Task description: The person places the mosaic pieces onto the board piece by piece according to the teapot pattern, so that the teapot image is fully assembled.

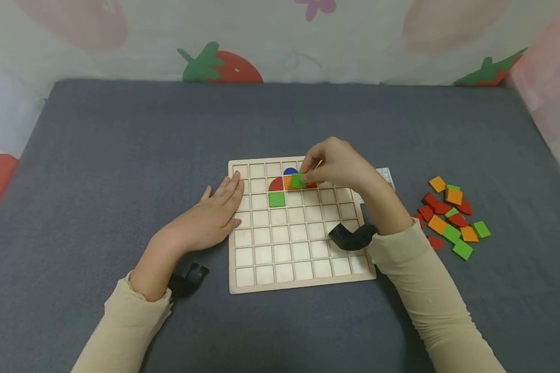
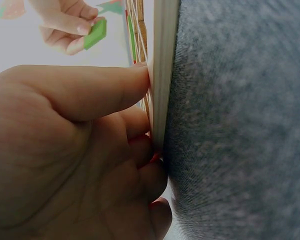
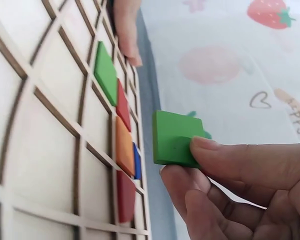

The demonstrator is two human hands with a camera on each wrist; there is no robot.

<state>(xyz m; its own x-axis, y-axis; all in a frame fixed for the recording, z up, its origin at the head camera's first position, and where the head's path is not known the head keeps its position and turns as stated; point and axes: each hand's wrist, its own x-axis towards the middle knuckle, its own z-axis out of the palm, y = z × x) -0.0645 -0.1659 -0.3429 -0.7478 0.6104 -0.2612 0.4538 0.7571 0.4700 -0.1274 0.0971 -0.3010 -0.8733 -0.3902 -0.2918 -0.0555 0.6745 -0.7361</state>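
Note:
My right hand pinches a green square tile between thumb and fingers, held above the upper part of the wooden grid board. My left hand lies with extended fingers along the board's left edge, its thumb and fingertips at the rim in the left wrist view. Several pieces sit in the grid: a green square, a red quarter-round piece, an orange square, a blue rounded piece and another red piece partly covered by the right hand in the head view.
Loose red, orange and green pieces lie in a scattered pile right of the board. A white printed card shows partly behind the right wrist. The grey cloth-covered table meets a strawberry-print curtain at the back.

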